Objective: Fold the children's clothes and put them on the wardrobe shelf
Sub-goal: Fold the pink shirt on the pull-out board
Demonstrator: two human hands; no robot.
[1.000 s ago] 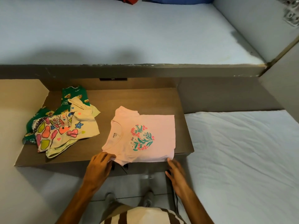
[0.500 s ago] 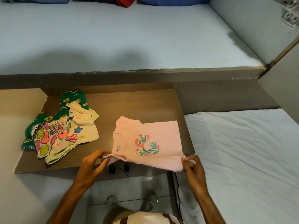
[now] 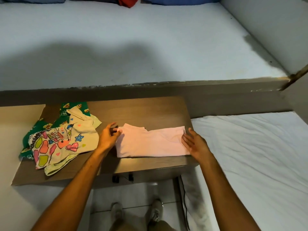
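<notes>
A pink children's T-shirt [image 3: 150, 142] lies folded in half on the brown wooden surface [image 3: 143, 110], its print hidden inside the fold. My left hand [image 3: 108, 137] touches the shirt's left edge with its fingertips pinched at the cloth. At the shirt's right end my right hand [image 3: 195, 144] rests flat with fingers spread. To the left lies a crumpled cream garment with coloured hearts and a star [image 3: 63, 142], on top of a green printed garment [image 3: 66, 110].
A white mattress [image 3: 250, 155] borders the surface on the right. A pale blue bed [image 3: 133, 39] stretches behind a grey ledge [image 3: 150, 90]. A dark cable [image 3: 183, 197] hangs below the surface's right edge. My shoes [image 3: 155, 212] stand on the tiled floor.
Both hands lifted the shirt's near edge and folded it away from me, so the flower print is now covered. The right hand has let go and lies flat.
</notes>
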